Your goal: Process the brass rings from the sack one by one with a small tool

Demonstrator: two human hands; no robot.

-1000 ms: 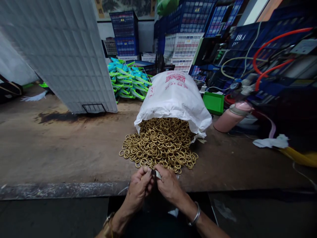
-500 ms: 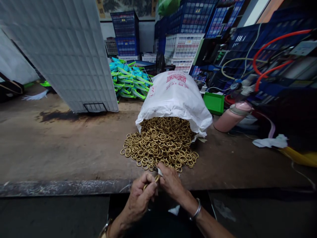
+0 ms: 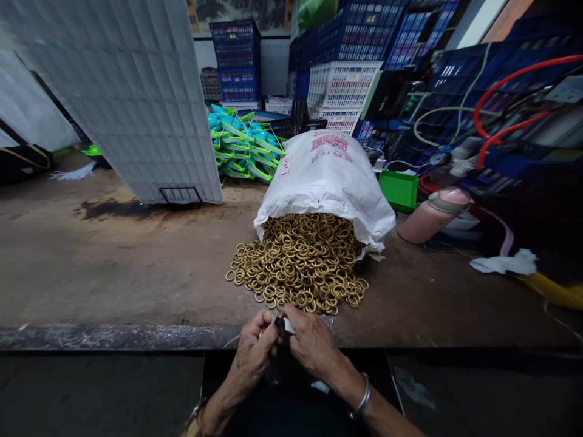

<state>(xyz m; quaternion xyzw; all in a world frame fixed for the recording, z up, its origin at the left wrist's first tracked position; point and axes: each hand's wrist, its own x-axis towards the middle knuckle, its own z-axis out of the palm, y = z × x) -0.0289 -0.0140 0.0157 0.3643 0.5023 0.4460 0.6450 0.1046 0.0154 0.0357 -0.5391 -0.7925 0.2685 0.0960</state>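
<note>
My left hand [image 3: 254, 347] is closed in front of the pile, thumb and fingers pinching a brass-coloured ring [image 3: 261, 333] that shows only in part. My right hand [image 3: 315, 341] meets it from the other side, its fingers curled round a small black and white thing [image 3: 288, 326] whose kind I cannot make out. The dark part of that thing reaches to my left fingertips. Just beyond both hands lies a heap of brass-coloured rings [image 3: 303, 261], spilling from the mouth of a white woven sack [image 3: 325, 182] lying on its side.
The brown worktable [image 3: 136, 279] ends at a worn front edge. A grey-white ribbed panel [image 3: 173, 121] stands at left. Behind are green and blue pieces [image 3: 246, 149] and stacked crates [image 3: 344, 85]. A green tray [image 3: 398, 189], a pink bottle [image 3: 432, 215] and red hoses [image 3: 483, 142] are at right.
The two hands have drawn closer together at the fingertips. A ring that showed between them is now mostly hidden, and the dark part of the small thing shows more. The view has shifted slightly.
</note>
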